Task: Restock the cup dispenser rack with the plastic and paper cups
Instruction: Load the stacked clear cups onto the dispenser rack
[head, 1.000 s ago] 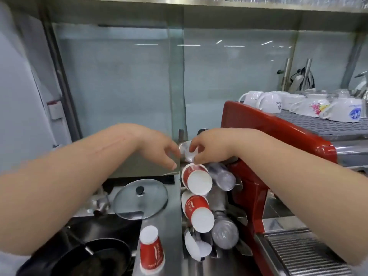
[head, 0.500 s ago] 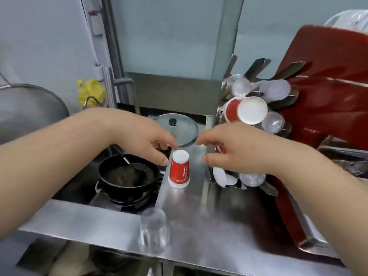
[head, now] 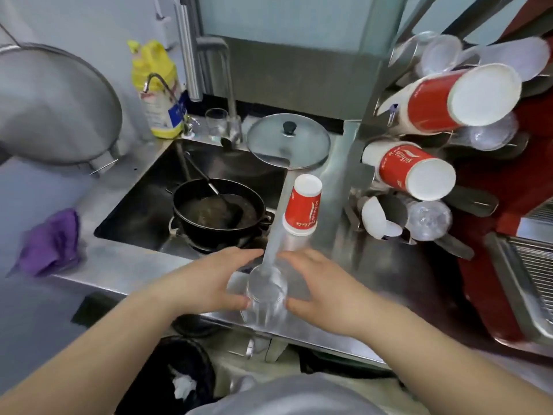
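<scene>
A stack of clear plastic cups (head: 266, 292) stands upside down at the counter's front edge. My left hand (head: 206, 283) and my right hand (head: 323, 292) cup it from either side, thumbs against its near wall and fingers reaching round behind it. A stack of red paper cups (head: 302, 205) stands upside down just behind. The cup dispenser rack (head: 478, 202) on the right holds two stacks of red paper cups (head: 419, 172), clear plastic cups (head: 428, 217) and white lids, all pointing toward me.
A sink on the left holds a black pan (head: 215, 211) with a ladle. A metal pot lid (head: 287, 142), a glass (head: 217, 122) and a yellow bottle (head: 155, 85) stand behind it. A purple cloth (head: 51, 244) lies left, a red espresso machine (head: 508, 181) stands right.
My view tipped down from the rack to the counter. Both hands dropped from the rack's top slot, past the red paper cups, to the clear cup stack at the front edge.
</scene>
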The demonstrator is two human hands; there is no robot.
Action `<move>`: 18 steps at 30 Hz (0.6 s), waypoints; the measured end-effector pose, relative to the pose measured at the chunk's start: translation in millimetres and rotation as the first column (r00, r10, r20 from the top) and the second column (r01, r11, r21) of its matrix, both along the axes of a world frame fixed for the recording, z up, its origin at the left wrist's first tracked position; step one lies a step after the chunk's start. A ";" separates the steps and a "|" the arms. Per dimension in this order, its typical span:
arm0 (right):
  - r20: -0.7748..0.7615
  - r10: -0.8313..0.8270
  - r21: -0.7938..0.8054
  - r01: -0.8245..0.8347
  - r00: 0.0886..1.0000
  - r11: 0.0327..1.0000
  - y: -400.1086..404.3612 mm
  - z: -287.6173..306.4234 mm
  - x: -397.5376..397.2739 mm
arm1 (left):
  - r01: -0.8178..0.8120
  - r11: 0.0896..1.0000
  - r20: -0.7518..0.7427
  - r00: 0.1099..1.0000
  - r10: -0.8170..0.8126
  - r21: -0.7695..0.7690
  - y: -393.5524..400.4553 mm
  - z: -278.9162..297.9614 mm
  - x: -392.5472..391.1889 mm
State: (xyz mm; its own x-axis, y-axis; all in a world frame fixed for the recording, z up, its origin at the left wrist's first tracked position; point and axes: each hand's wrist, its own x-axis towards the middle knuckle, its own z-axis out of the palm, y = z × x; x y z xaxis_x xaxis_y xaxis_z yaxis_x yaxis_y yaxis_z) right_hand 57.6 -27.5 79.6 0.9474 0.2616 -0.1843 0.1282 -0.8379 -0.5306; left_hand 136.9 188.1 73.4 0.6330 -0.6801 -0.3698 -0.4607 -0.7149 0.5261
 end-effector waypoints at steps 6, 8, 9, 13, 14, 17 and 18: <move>0.000 -0.103 0.019 0.103 0.995 0.995 19.5 -24.6 -0.9 | -0.153 0.976 -0.040 0.988 0.148 -0.154 10.4 -57.3 -23.2; -0.022 -0.135 0.044 0.136 0.991 0.990 25.5 -26.5 -2.5 | -0.205 0.955 -0.055 0.979 0.198 -0.213 9.7 -71.3 -29.1; -0.028 -0.147 0.051 0.149 0.989 0.988 28.5 -27.7 -3.6 | -0.221 0.945 -0.070 0.975 0.210 -0.242 9.5 -76.6 -31.3; -0.021 -0.208 0.061 0.209 0.978 0.976 37.6 -32.9 -5.8 | -0.249 0.920 -0.114 0.968 0.225 -0.302 7.1 -88.0 -37.3; -0.024 -0.226 0.064 0.227 0.974 0.972 39.1 -33.6 -6.3 | -0.249 0.917 -0.113 0.968 0.224 -0.312 7.0 -90.6 -37.9; -0.025 -0.264 0.093 0.265 0.964 0.960 42.2 -33.1 -9.1 | -0.242 0.910 -0.104 0.970 0.220 -0.337 8.0 -96.8 -36.9; -0.023 -0.280 0.111 0.281 0.960 0.953 42.8 -32.4 -10.4 | -0.237 0.908 -0.099 0.971 0.216 -0.346 8.5 -96.7 -36.3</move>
State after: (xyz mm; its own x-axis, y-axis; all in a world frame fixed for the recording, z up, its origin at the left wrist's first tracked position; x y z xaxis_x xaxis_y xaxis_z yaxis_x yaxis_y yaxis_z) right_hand 47.2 15.4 47.2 0.9844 0.0051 -0.1757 -0.1073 -0.7747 -0.6232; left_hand 100.6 196.6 -23.2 0.7708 -0.6134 -0.1721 -0.2699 -0.5591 0.7839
